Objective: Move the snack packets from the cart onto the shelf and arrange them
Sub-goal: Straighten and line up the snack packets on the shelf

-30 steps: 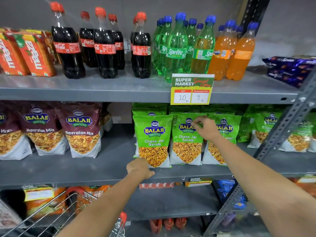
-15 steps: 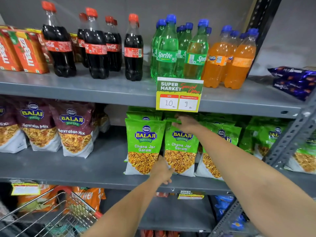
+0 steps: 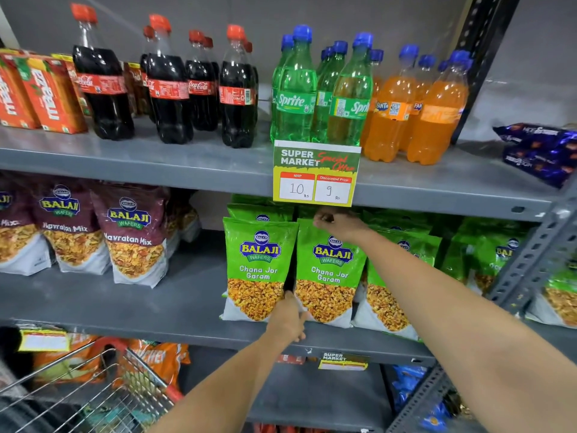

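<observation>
Green Balaji Chana Jor Garam packets stand upright in a row on the middle shelf [image 3: 175,310]. My right hand [image 3: 338,225] pinches the top edge of the second front packet [image 3: 329,276]. My left hand [image 3: 288,320] grips that same packet's lower left corner, between it and the leftmost green packet [image 3: 257,270]. More green packets [image 3: 396,301] stand behind and to the right. The wire cart [image 3: 93,398] sits at the bottom left; what lies in it is hard to make out.
Maroon Navratan Mix packets [image 3: 134,235] stand left on the same shelf, with a gap between them and the green ones. A price tag [image 3: 315,175] hangs above my right hand. Cola, Sprite and Fanta bottles fill the top shelf. A grey upright post [image 3: 530,254] rises at right.
My left hand moved right from the leftmost packet's bottom to the gap beside the second packet. My right hand rose to that packet's top edge. The view shifted closer.
</observation>
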Available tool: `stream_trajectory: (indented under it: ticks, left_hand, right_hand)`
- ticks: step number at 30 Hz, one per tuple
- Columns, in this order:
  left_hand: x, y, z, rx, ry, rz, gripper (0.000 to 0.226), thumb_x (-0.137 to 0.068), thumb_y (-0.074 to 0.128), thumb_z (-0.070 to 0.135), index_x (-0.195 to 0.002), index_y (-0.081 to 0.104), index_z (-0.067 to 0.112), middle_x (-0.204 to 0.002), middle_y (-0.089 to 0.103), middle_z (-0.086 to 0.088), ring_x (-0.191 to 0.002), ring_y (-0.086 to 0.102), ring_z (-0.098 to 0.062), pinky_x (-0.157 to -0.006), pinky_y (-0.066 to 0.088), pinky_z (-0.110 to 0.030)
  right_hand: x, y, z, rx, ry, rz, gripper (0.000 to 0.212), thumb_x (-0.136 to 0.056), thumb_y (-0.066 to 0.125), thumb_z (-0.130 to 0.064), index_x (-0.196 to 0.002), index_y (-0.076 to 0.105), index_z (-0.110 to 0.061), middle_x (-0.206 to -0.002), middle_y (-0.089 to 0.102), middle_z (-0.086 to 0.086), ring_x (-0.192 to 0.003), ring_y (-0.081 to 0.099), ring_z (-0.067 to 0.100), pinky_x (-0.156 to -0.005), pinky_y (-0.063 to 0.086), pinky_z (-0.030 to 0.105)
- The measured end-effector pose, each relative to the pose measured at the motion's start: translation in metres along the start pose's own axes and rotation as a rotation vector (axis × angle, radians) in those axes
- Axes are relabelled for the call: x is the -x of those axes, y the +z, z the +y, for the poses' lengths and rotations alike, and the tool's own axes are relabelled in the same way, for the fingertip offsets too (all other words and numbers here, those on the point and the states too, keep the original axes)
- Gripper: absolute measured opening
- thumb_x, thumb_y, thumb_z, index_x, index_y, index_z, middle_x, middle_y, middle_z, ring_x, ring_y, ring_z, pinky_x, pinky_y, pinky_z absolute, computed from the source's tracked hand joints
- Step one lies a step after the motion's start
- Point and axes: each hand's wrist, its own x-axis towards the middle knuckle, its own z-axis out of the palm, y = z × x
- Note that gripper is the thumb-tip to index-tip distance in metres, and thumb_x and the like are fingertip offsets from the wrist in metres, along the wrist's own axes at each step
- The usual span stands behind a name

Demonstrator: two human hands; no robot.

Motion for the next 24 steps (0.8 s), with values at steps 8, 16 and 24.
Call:
stream_trajectory:
  ticks: [8, 16, 24]
  left_hand:
    - [0.005, 0.000, 0.007, -0.118, 0.030, 0.264, 0.046, -0.082, 0.065, 0.043, -0.105, 0.038, 0.013, -0.080, 0.064, 0.001, -0.076, 0.067, -0.023, -0.058, 0.050, -0.032]
    - [0.004, 0.044, 0.054, -0.365, 0.394, 0.130, 0.028, -0.088, 0.053, 0.040, -0.105, 0.052, 0.017, -0.093, 0.070, -0.011, -0.093, 0.064, -0.031, -0.073, 0.050, -0.038]
    - [-0.007, 0.083, 0.078, -0.478, 0.331, 0.084, 0.034, -0.092, 0.053, 0.035, -0.112, 0.054, 0.008, -0.102, 0.067, -0.015, -0.094, 0.064, -0.033, -0.074, 0.052, -0.041]
  right_hand:
    - [0.006, -0.036, 0.025, 0.091, 0.053, -0.090, 0.040, -0.095, 0.043, -0.043, -0.128, 0.050, -0.021, -0.142, 0.046, 0.001, -0.131, 0.043, 0.022, -0.111, 0.031, 0.036]
    - [0.029, -0.052, 0.087, 0.292, 0.231, 0.002, 0.050, -0.093, 0.045, -0.047, -0.130, 0.048, -0.014, -0.138, 0.052, 0.011, -0.122, 0.052, 0.030, -0.098, 0.044, 0.033]
    - [0.039, -0.068, 0.102, 0.237, 0.248, 0.004, 0.029, -0.095, 0.048, -0.028, -0.120, 0.058, -0.016, -0.130, 0.059, 0.010, -0.116, 0.057, 0.026, -0.100, 0.045, 0.032]
